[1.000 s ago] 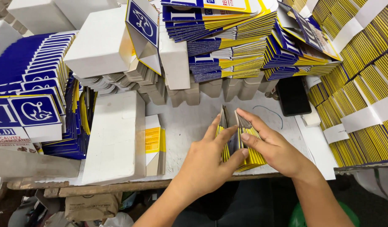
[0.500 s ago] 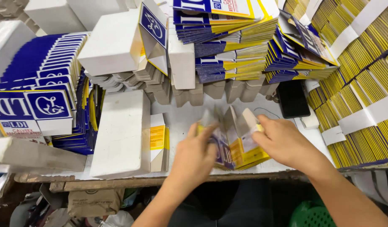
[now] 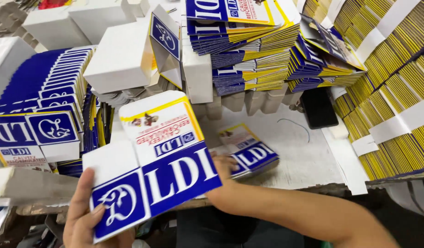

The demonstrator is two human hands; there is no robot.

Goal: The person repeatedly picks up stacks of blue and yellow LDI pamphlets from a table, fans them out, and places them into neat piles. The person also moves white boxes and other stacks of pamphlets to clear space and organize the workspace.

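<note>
My left hand (image 3: 85,216) grips the lower left corner of a flattened carton (image 3: 161,160), white, blue and yellow, and holds it up close to the camera at the lower left. My right hand (image 3: 224,167) reaches across behind that carton. Its fingers lie on the near end of a small stack of the same flat cartons (image 3: 251,154) on the white table top (image 3: 299,151). The raised carton hides part of this hand, so its grip is unclear.
A black phone (image 3: 318,108) lies behind the small stack. Tall piles of blue and yellow flat cartons (image 3: 253,59) fill the back. Banded yellow bundles (image 3: 395,87) stand on the right. White boxes (image 3: 117,59) and a row of blue cartons (image 3: 42,92) crowd the left.
Both hands were together on the small stack. My left hand has since lifted one carton off and brought it down and left, toward the camera. My right hand stays at the stack.
</note>
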